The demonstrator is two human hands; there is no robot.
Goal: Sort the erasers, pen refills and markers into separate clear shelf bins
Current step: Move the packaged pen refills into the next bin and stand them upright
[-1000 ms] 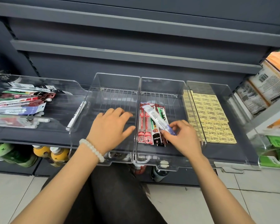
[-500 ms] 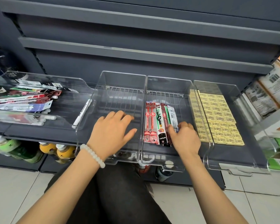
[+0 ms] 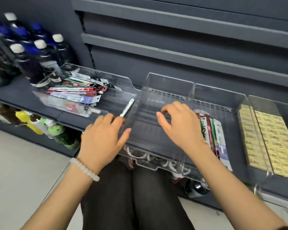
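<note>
both hands are loosely open and hold nothing: left hand [image 3: 103, 140] near the marker [image 3: 127, 107], right hand [image 3: 181, 127] over the empty bin [image 3: 169, 83]. a careless reach may roll the marker away.

Hands [image 3: 105, 138] [image 3: 181, 128] over empty bin [image 3: 169, 83]

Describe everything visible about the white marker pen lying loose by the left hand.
The white marker pen is a slim white barrel with dark printing along its side and a white cap at the far end. It lies flat and diagonal on the floor of the wide clear plastic bin, beside the wall of the empty clear bin. Its near end sits right at the left hand's fingertips; contact cannot be confirmed.
</note>
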